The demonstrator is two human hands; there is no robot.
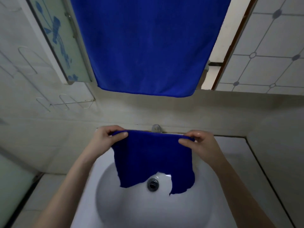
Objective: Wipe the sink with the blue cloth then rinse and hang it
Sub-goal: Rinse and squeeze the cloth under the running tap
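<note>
right now the left hand (105, 137) and right hand (198, 142) each pinch a top corner of the blue cloth (153, 160), stretched above the sink (125, 208), its ragged hem over the drain (153, 185), where a weak pinch could drop it.

Landmark: sink (131, 214).
- Drain (153, 185) in middle of sink.
- Cloth (153, 158) held spread above sink, lower edge hanging either side of drain.
- Left hand (107, 137) pinches cloth's top corner over sink's left rear; right hand (199, 142) pinches other corner over right rear.
- Tap (156, 128) behind sink, behind cloth's top edge.
- Large towel (148, 46) hangs high behind sink.
- Wire rack (49, 99) on wall left of sink.
</note>
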